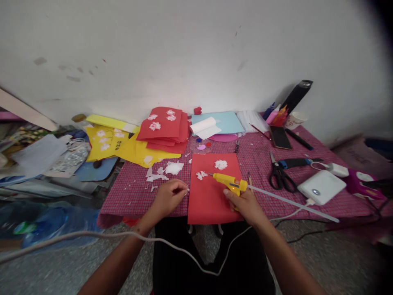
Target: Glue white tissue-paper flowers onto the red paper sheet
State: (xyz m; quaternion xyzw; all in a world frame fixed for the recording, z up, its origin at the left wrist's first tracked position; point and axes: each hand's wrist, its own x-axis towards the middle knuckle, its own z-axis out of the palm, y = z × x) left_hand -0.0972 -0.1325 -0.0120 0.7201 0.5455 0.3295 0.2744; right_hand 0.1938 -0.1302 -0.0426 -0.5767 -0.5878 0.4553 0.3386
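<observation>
Gluing seems the step in hand: the right hand grasps a yellow glue gun, its nozzle just beside the sparse white cluster at ten o'clock on the red sheet, which lies at the surface's six o'clock edge. At nine o'clock, the left hand's fingers pinch what looks like a small white scrap. The next move likely calls for steady, light placement.

right hand: grips glue gun | left hand: beside red paper with white clusters
</observation>
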